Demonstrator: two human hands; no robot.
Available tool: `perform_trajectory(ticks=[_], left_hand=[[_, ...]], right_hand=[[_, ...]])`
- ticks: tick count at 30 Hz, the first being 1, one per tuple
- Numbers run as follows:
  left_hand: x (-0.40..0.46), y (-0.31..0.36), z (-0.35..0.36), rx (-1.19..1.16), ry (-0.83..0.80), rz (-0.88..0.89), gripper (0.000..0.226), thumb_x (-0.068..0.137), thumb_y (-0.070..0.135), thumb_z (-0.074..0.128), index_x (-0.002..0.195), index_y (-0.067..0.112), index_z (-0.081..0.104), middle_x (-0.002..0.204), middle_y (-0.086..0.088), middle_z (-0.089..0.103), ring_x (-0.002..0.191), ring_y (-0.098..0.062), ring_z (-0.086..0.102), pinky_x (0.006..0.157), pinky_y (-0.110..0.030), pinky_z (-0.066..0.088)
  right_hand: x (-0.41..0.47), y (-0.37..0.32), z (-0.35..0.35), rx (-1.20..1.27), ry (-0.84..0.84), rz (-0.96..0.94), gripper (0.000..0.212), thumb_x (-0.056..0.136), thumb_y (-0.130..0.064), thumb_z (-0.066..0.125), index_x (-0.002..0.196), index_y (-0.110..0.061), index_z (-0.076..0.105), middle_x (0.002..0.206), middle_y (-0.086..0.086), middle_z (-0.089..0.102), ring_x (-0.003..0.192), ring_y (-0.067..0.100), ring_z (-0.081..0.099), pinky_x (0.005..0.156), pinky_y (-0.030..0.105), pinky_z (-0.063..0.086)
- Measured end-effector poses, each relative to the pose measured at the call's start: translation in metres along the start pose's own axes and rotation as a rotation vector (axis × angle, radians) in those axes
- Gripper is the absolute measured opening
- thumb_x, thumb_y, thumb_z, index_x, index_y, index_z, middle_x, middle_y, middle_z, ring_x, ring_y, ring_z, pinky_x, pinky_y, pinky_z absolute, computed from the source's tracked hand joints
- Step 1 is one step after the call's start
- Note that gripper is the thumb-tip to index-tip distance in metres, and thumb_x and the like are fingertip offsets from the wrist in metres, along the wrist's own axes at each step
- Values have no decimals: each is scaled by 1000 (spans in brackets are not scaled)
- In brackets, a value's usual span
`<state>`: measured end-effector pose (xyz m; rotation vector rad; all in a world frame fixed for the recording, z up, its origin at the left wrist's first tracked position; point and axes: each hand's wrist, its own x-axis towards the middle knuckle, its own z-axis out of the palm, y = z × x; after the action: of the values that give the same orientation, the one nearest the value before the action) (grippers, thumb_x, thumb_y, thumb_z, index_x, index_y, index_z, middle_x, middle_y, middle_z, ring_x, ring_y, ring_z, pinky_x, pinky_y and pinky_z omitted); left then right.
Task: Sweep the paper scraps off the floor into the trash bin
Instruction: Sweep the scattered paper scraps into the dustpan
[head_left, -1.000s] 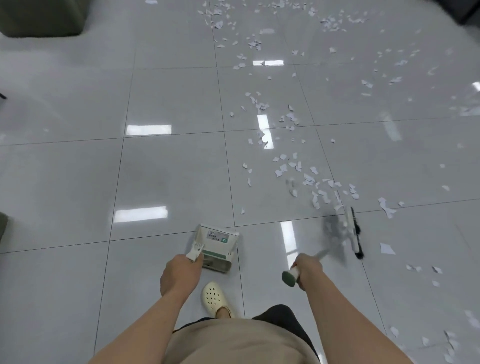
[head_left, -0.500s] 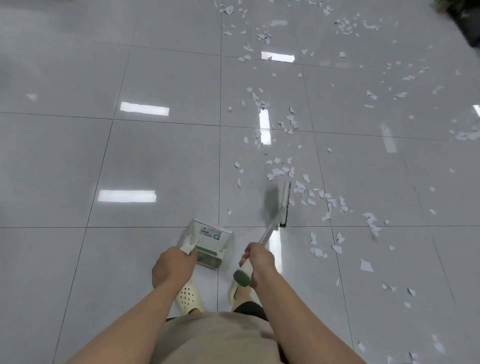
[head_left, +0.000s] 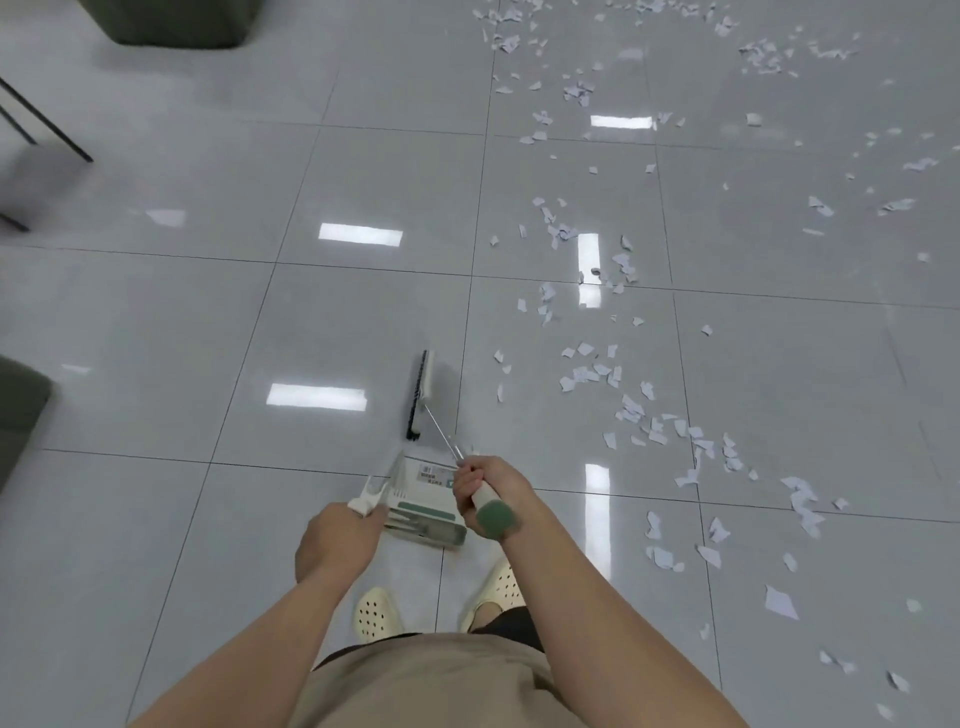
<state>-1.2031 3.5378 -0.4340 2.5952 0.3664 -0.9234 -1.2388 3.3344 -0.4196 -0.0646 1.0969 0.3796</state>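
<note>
Glossy grey floor tiles fill the view, and the paper scraps are strewn in a long band over the right half, from the far edge down past the feet; the tiles to the left are bare of them. What may be the trash bin, a dark container, is cut off at the top left, well apart from the scraps. The grip of the left hand is closed round the pale handle of the dustpan, whose pan is held low in front of the feet. The grip of the right hand is wrapped round the broom near its green end, and the brush head stands edge-on on a bare tile, left of the nearest scraps. For the step in hand, gathering, the head is best carried out beyond the scraps and drawn back in short, low strokes, so that light pieces are not flicked away. One tight pile should be formed before the dustpan is laid flat against the floor. The scraps beside the right foot are easily missed.
</note>
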Motion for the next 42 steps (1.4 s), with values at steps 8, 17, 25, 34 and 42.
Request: perform_trajectory(ticks=[8,17,25,34,42], left_hand=[[-7,42,26,116,28,17,46,96,59,58,85,15,67,77,-3,68,67,-21,65,54,-27,44],[-1,63,19,-16,97,-4,46,98,53,60,78,11,63,73,-8,67,65,-25,63,56,-29,44],[32,91,9,-34,66,73,46,97,55,59,80,13,65,75,-5,67,66,-23,63,55,-28,43],[115,113,-60,-13,8,146,44,95,58,60,84,15,65,77,-3,67,67,-23,64,55,-28,44],[165,109,-105,-69,30,55,40,96,52,62,82,14,64,76,-4,67,66,-22,63,53,-27,40]], right_hand=[[-15,-54,-72,-189,499,-234,8,86,-2,48,86,-8,53,50,6,50,33,16,45,37,20,38],[-36,-100,-51,-166,574,-484,23,84,1,42,102,-2,55,82,16,62,53,21,53,41,20,43],[-25,-79,-7,-254,343,-413,8,88,2,47,85,-5,49,50,5,44,40,15,39,38,20,36],[24,-79,89,-69,-29,-51,25,92,3,44,73,-13,39,45,-2,36,28,7,34,25,18,32],[60,-104,116,-35,126,-124,26,93,3,43,73,-13,40,44,-1,36,26,9,36,26,15,34]])
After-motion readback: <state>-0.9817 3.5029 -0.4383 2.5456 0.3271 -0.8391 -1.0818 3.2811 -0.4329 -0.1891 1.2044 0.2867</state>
